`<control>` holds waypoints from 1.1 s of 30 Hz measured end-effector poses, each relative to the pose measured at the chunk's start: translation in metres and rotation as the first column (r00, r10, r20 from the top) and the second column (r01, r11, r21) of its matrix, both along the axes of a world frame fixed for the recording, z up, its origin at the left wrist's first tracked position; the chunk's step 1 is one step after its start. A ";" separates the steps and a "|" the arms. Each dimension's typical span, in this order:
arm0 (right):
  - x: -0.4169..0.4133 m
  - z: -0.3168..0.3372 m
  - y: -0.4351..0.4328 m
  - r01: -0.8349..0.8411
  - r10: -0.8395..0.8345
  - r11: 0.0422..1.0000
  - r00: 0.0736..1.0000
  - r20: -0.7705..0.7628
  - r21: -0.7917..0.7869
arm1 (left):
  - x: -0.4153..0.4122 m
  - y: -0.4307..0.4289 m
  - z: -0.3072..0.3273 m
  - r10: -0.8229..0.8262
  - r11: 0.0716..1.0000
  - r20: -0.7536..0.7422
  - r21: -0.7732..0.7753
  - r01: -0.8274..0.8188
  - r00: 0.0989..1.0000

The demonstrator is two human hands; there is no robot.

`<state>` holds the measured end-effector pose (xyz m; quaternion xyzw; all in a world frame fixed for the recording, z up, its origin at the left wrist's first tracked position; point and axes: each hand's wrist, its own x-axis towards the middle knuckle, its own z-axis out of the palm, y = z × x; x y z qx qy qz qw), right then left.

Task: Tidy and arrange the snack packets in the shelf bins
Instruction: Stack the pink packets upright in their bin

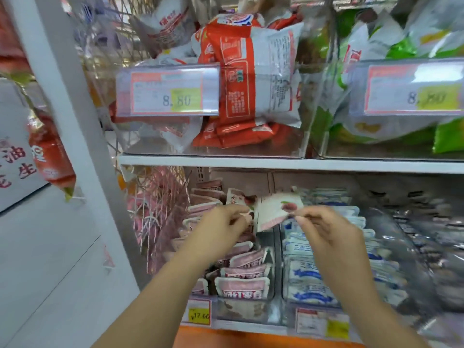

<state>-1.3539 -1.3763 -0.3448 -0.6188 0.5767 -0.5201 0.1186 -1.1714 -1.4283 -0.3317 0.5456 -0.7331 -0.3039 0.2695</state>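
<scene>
A small pink and white snack packet [272, 209] is held up above the lower shelf's bins. My right hand [326, 232] pinches its right edge and my left hand [223, 227] pinches its left edge. Below them a clear bin [241, 312] holds rows of upright pink packets [242, 287]. The bin to its right is filled with blue and white packets [308, 275]. Further right lie dark grey packets [426, 247], blurred.
The upper shelf carries clear bins of red and white packets [241, 79] and green packets [401, 46], each with a price tag [168, 90]. A white shelf upright [75, 121] stands at left, with red bags [47, 151] hanging beyond it. Yellow price labels [199, 315] line the lower edge.
</scene>
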 end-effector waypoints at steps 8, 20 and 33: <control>0.000 -0.012 0.027 -0.129 0.060 0.969 0.950 0.306 0.209 | -0.041 0.026 -0.011 0.105 0.991 -0.330 0.117 -0.070 0.938; -0.011 0.010 0.015 -0.488 0.076 0.866 0.336 0.939 0.105 | -0.074 0.064 -0.012 -0.165 0.910 -0.147 -0.403 0.093 0.975; -0.016 0.001 -0.011 -0.360 -0.149 0.905 0.229 0.962 0.225 | -0.032 -0.076 -0.005 0.141 0.968 0.551 -0.252 0.002 0.823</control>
